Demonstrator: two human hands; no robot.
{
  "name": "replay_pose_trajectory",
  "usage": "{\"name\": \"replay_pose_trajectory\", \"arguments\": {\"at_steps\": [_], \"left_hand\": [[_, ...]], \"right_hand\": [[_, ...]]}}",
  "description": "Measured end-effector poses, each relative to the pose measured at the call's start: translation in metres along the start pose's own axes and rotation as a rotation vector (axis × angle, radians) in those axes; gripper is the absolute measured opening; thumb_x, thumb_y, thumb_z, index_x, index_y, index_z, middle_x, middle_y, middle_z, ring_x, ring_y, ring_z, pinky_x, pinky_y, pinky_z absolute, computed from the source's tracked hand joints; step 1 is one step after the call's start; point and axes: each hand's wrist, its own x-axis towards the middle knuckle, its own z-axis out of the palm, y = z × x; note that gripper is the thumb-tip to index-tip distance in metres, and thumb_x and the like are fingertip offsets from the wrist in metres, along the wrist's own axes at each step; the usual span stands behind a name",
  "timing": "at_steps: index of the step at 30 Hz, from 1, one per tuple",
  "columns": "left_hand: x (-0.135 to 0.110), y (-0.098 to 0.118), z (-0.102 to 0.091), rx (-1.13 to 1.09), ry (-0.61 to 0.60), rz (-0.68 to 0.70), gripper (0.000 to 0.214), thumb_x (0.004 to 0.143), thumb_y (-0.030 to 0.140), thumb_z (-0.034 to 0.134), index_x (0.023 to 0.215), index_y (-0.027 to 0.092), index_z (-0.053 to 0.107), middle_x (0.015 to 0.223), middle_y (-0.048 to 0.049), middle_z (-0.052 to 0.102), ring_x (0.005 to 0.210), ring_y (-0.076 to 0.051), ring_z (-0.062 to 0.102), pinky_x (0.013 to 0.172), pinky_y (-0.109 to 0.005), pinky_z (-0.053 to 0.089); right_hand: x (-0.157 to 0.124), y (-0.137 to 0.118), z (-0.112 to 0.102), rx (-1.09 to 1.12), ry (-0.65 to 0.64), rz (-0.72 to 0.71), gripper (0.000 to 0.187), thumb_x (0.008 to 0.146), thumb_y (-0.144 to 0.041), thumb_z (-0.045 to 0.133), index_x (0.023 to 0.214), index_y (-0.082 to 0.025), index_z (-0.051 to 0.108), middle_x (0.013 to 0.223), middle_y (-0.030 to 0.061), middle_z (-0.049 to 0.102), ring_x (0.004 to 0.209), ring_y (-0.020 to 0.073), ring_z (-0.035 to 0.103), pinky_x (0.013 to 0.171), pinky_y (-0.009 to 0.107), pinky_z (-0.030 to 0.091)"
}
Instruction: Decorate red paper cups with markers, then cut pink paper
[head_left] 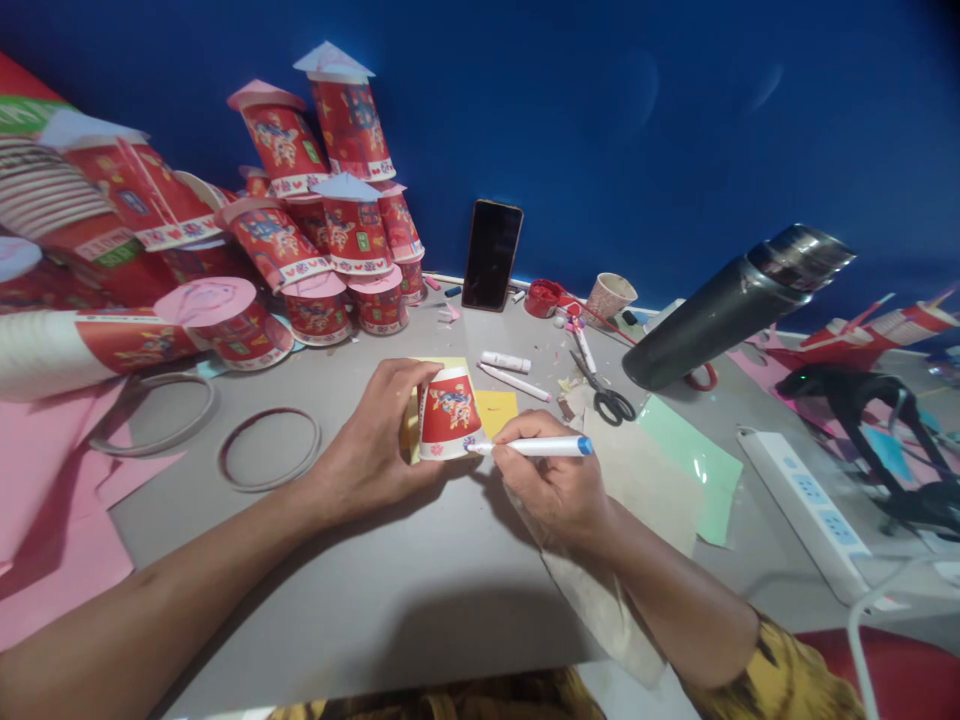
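Observation:
My left hand (379, 425) is closed around a red and white paper cup (448, 408), held upside down just above the table. The cup carries a printed figure, and small pink and purple drawings sit along its white rim band. A white felt-tip pen with a blue end (551, 446) is pinched in my right hand (555, 490). Its tip meets the rim band beside a purple drawing. Behind the cup lies yellow paper (496, 412), partly hidden. A white glue stick (505, 361) and a white pen with a pink tip (514, 381) rest just beyond.
Stacked red cups with paper cone roofs (352, 225) rise at the back left. A phone (492, 255) leans on the blue wall. Scissors (606, 396), a dark flask (720, 310), green paper (694, 470) and a power strip (806, 510) lie right. Two rings, including this one (225, 470), lie left.

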Motion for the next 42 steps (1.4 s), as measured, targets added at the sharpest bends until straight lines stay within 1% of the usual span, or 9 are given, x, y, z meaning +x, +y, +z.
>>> {"name": "replay_pose_trajectory", "arguments": {"at_steps": [8, 13, 17, 23, 27, 31, 34, 37, 42], "left_hand": [[0.000, 0.003, -0.001, -0.095, -0.024, -0.129, 0.074, 0.084, 0.037, 0.083, 0.149, 0.027, 0.050, 0.144, -0.0128, 0.062, 0.132, -0.036, 0.067, 0.109, -0.054, 0.062], [0.001, 0.003, -0.001, -0.167, -0.054, -0.201, 0.072, 0.082, 0.032, 0.078, 0.148, 0.025, 0.050, 0.145, -0.0127, 0.061, 0.131, -0.033, 0.070, 0.107, -0.049, 0.065], [0.001, 0.003, 0.001, -0.185, -0.045, -0.227, 0.072, 0.083, 0.038, 0.081, 0.147, 0.025, 0.050, 0.145, -0.0128, 0.062, 0.127, -0.033, 0.072, 0.103, -0.049, 0.067], [-0.001, 0.000, 0.000, -0.108, -0.020, -0.161, 0.075, 0.081, 0.035, 0.083, 0.148, 0.029, 0.050, 0.143, -0.0136, 0.061, 0.133, -0.037, 0.066, 0.109, -0.057, 0.062], [-0.003, -0.004, -0.001, -0.017, 0.008, -0.098, 0.079, 0.083, 0.041, 0.084, 0.152, 0.030, 0.047, 0.143, -0.0144, 0.059, 0.134, -0.039, 0.063, 0.110, -0.060, 0.060], [-0.005, -0.006, -0.002, 0.123, -0.020, -0.046, 0.091, 0.080, 0.046, 0.091, 0.157, 0.032, 0.044, 0.145, -0.0160, 0.058, 0.136, -0.043, 0.059, 0.113, -0.063, 0.057], [-0.007, -0.006, -0.002, 0.180, -0.062, -0.030, 0.097, 0.082, 0.050, 0.091, 0.162, 0.031, 0.039, 0.149, -0.0175, 0.056, 0.138, -0.043, 0.058, 0.115, -0.064, 0.054], [-0.009, -0.006, -0.002, 0.191, -0.098, -0.053, 0.099, 0.085, 0.054, 0.088, 0.165, 0.028, 0.036, 0.151, -0.0198, 0.054, 0.141, -0.045, 0.055, 0.117, -0.065, 0.051], [-0.011, -0.006, 0.001, 0.174, -0.110, -0.034, 0.096, 0.090, 0.046, 0.081, 0.169, 0.026, 0.030, 0.153, -0.0210, 0.053, 0.143, -0.045, 0.053, 0.118, -0.067, 0.048]], "right_hand": [[0.004, -0.002, -0.005, -0.015, 0.126, 0.058, 0.009, 0.096, -0.018, 0.066, 0.090, -0.023, 0.070, 0.076, -0.0010, 0.075, 0.064, 0.0144, 0.070, 0.061, 0.024, 0.056], [0.004, -0.002, -0.006, -0.004, 0.122, 0.069, 0.010, 0.095, -0.019, 0.066, 0.088, -0.023, 0.070, 0.075, -0.0007, 0.075, 0.062, 0.0145, 0.069, 0.059, 0.025, 0.056], [0.001, -0.001, -0.002, 0.007, 0.097, 0.076, 0.009, 0.096, -0.020, 0.066, 0.089, -0.023, 0.072, 0.074, -0.0008, 0.075, 0.060, 0.0144, 0.067, 0.057, 0.025, 0.055], [0.000, 0.001, -0.002, 0.013, 0.106, 0.055, 0.008, 0.099, -0.020, 0.067, 0.094, -0.023, 0.072, 0.076, -0.0010, 0.075, 0.061, 0.0140, 0.068, 0.059, 0.025, 0.056], [-0.001, 0.002, -0.003, -0.008, 0.122, 0.016, 0.007, 0.101, -0.020, 0.067, 0.098, -0.023, 0.073, 0.082, 0.0002, 0.077, 0.062, 0.0140, 0.070, 0.059, 0.025, 0.057], [-0.001, 0.003, -0.004, -0.061, 0.082, -0.053, 0.010, 0.104, -0.020, 0.066, 0.104, -0.024, 0.075, 0.086, 0.0025, 0.081, 0.071, 0.0177, 0.077, 0.066, 0.028, 0.062], [-0.002, 0.006, -0.002, -0.104, 0.032, -0.179, 0.016, 0.105, -0.015, 0.066, 0.116, -0.024, 0.075, 0.096, 0.0058, 0.085, 0.083, 0.0205, 0.081, 0.078, 0.032, 0.066], [-0.004, 0.012, 0.001, -0.123, -0.044, -0.285, 0.024, 0.104, -0.014, 0.069, 0.126, -0.025, 0.073, 0.102, 0.0066, 0.085, 0.088, 0.0216, 0.081, 0.081, 0.034, 0.066], [-0.005, 0.019, 0.002, -0.233, -0.156, -0.317, 0.033, 0.103, -0.014, 0.071, 0.133, -0.028, 0.072, 0.107, 0.0081, 0.083, 0.094, 0.0238, 0.080, 0.082, 0.035, 0.065]]}}
